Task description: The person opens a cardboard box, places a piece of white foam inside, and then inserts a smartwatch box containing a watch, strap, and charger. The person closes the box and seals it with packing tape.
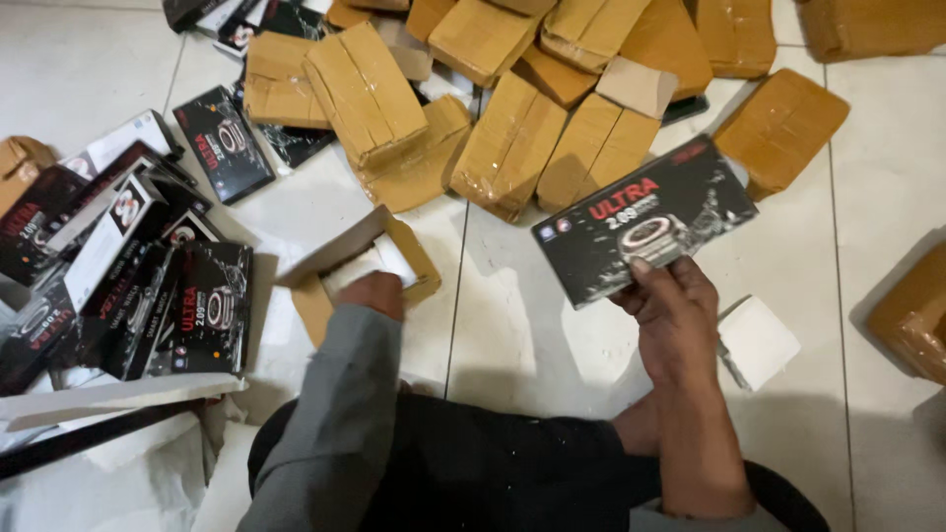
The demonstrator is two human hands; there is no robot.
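while the right hand (675, 315) pinches a black box (645, 222) by its lower edge, thumb on the printed face and fingers behind, it holds that box tilted above the white tile floor (522, 325), clear of everything else. just right of the wrist a small white block (757, 342) lies on the tile. the left hand (372, 293), in a grey sleeve (330, 414), reaches down into an open carton (370, 261) that lies on the floor in front of the knees; its fingers are hidden inside, so i cannot tell whether they are spread or closed on something. something white shows inside the carton next to the hand. beyond both hands a heap of taped brown parcels (512, 143) spreads across the top of the view, some leaning on each other, with one more parcel (912, 315) at the right edge. to the left a loose pile of black boxes (148, 296) of the same kind lies overlapping, and white sheets (108, 453) cover the near left corner.
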